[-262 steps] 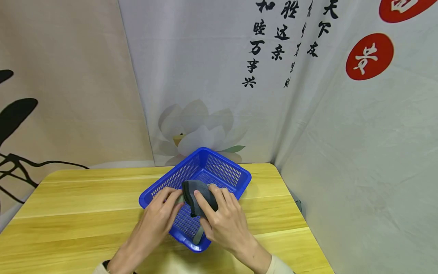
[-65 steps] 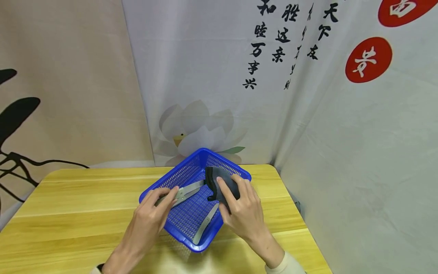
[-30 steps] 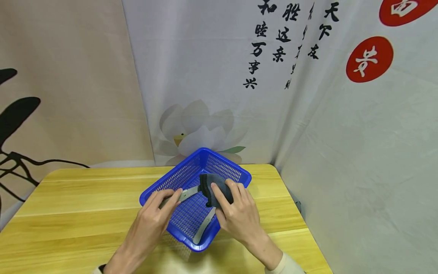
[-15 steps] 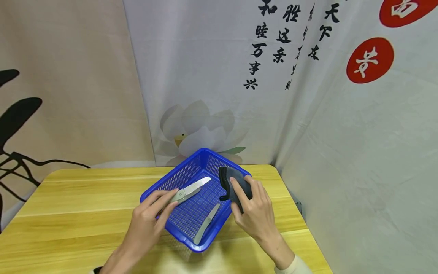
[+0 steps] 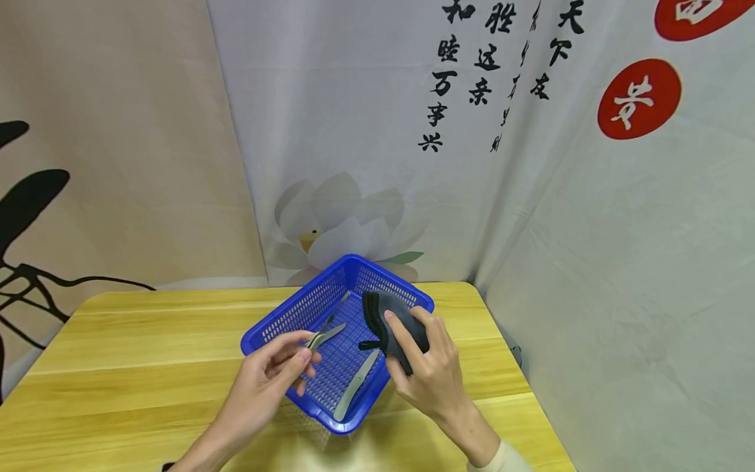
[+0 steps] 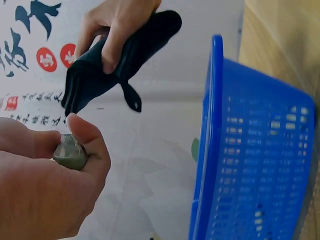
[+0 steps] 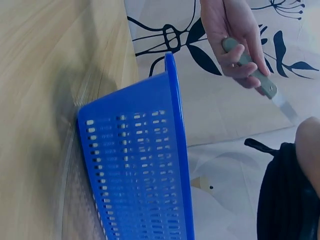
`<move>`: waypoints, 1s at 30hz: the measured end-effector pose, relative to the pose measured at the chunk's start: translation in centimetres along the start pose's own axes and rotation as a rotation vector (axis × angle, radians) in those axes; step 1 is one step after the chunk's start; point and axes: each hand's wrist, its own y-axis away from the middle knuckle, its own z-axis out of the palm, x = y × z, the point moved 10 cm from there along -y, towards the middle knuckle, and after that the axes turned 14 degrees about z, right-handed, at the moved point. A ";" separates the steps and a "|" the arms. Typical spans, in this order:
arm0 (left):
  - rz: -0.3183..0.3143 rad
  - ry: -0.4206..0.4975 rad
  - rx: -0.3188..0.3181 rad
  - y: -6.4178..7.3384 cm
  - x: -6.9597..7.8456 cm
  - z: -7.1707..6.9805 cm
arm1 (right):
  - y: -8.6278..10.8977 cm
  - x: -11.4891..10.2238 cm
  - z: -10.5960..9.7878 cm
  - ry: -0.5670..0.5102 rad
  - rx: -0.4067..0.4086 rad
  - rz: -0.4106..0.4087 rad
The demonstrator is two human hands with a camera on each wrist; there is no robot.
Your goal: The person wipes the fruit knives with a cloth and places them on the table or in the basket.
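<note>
My left hand [image 5: 265,380] grips a knife [image 7: 257,77] by its grey-green handle, blade pointing away from the palm. In the right wrist view the blade is bare; in the head view it stands nearly edge-on and is hard to make out. My right hand [image 5: 430,367] holds a folded dark grey cloth [image 5: 395,321] with a black edge and a small hanging loop. The cloth is a little apart from the knife, over the right side of the blue basket [image 5: 277,321]. Inside the basket lie another knife [image 5: 356,385] at the near right and one [image 5: 334,332] partly behind my left hand.
The basket stands on a light wooden table [image 5: 147,367], close to its far edge. A curtain [image 5: 366,131] with printed writing and a flower hangs behind, and a pale cloth wall [image 5: 625,275] runs along the right.
Earlier the cloth was around the blade of the held knife; it has come off towards the right. My left hand has since turned, bringing the blade nearly edge-on, and the cloth has shifted slightly back left.
</note>
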 end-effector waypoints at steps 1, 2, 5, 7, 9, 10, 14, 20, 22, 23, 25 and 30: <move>-0.028 0.039 -0.006 0.1 -0.3 0.2 | -0.1 -0.4 0.0 -0.006 0.007 -0.018; -0.052 0.073 -0.013 0.1 -0.5 0.4 | -0.1 -0.8 0.0 -0.011 0.011 -0.037; -0.120 0.146 -0.034 0.3 -1.0 1.0 | -0.1 -2.0 0.2 -0.028 0.017 -0.102; -0.156 0.183 -0.051 0.5 -1.3 1.4 | 0.0 -2.9 0.4 -0.035 0.007 -0.145; -0.185 0.219 -0.072 0.6 -1.5 1.8 | 0.2 -3.7 0.8 -0.042 -0.013 -0.179; -0.196 0.235 -0.082 0.7 -1.6 2.0 | 0.3 -4.0 0.9 -0.042 -0.026 -0.192; -0.233 0.310 -0.122 1.0 -1.9 2.6 | 0.6 -5.1 1.7 -0.029 -0.079 -0.229; -0.251 0.418 -0.167 1.4 -1.9 3.1 | 0.9 -5.7 2.3 0.015 -0.108 -0.257; -0.252 0.446 -0.180 1.4 -1.8 3.1 | 0.8 -5.7 2.4 0.025 -0.105 -0.254; -0.258 0.455 -0.186 1.5 -1.8 3.1 | 0.7 -5.6 2.4 0.030 -0.103 -0.251; -0.273 0.462 -0.193 1.5 -1.8 3.1 | 0.6 -5.4 2.4 0.040 -0.101 -0.243; -0.311 0.431 -0.192 1.6 -2.3 2.9 | 0.4 -4.5 2.7 0.084 -0.127 -0.208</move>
